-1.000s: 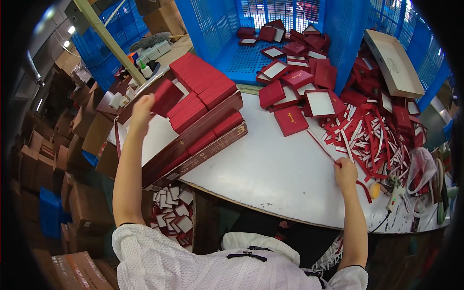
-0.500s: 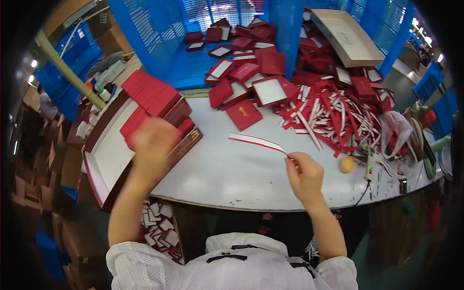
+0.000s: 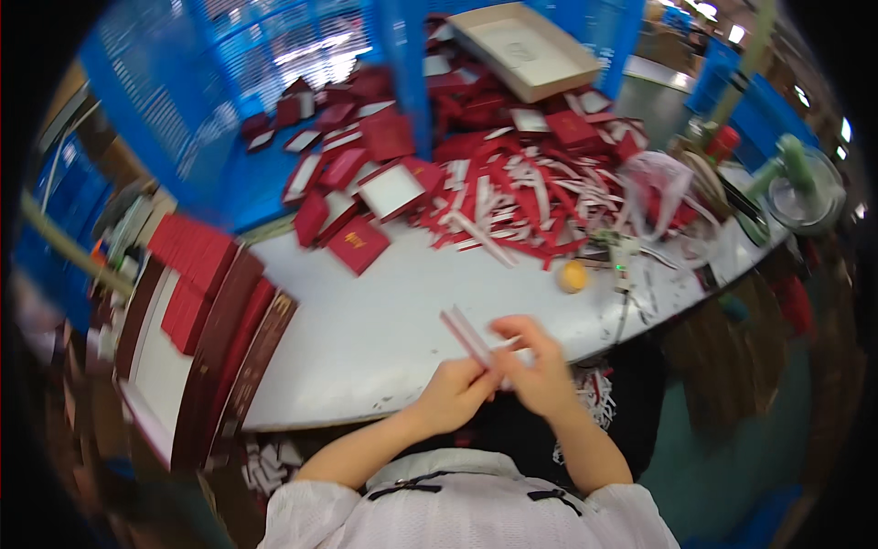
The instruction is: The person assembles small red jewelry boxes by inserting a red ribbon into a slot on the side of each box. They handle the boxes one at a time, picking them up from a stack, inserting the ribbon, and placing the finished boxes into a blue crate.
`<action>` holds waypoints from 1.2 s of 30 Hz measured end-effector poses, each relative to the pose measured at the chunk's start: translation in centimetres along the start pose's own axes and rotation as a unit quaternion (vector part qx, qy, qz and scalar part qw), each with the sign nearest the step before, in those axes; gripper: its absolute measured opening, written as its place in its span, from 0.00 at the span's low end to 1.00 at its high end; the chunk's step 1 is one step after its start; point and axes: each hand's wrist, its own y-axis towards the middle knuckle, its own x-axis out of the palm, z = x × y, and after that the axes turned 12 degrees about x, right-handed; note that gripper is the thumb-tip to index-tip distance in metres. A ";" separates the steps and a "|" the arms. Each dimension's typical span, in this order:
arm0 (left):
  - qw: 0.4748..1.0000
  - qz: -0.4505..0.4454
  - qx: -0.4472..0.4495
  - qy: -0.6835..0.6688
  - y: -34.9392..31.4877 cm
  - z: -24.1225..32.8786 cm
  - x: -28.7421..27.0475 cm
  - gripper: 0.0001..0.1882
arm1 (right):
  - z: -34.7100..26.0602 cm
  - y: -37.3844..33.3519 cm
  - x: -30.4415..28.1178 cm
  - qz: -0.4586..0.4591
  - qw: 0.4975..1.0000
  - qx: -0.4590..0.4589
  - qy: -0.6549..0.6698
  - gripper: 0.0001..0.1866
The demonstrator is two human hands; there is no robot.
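Observation:
Close to the table's front edge my two hands meet around a red-and-white ribbon strip. My left hand pinches it low down, its fingers closed. Against it, my right hand grips the strip too, with the index finger bent above; a white bit shows between its fingers. The strip is blurred and tilts up to the left; its lower part is hidden by the fingers. Beyond the hands lies a heap of similar red and white strips. A red box lid with gold script rests left of the heap.
At the left stands a maroon carton holding stacked red boxes. Blue plastic crates at the back hold loose red boxes, with a cream tray on top. A yellow round object and a power strip lie right.
My left hand has left the stacked red boxes and come to my right hand at the strip. Both are now lower and nearer me. The view has turned to the right.

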 end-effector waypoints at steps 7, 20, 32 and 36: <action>0.989 0.127 0.013 -0.074 -1.3 -0.5 -0.6 0.04 | -0.3 -1.9 -0.4 -0.060 0.995 0.061 0.045 0.05; 0.973 0.158 0.019 -0.165 0.6 -2.7 0.3 0.08 | 1.2 -2.7 -0.8 0.196 0.952 -0.174 -0.159 0.06; 0.985 0.043 -0.005 -0.165 0.5 -3.7 1.7 0.09 | 2.6 -3.8 -0.8 0.121 0.890 -0.202 -0.390 0.07; 0.998 0.013 0.052 -0.042 -0.2 -4.3 2.4 0.11 | 2.8 -4.7 -1.1 0.109 0.874 -0.209 -0.425 0.06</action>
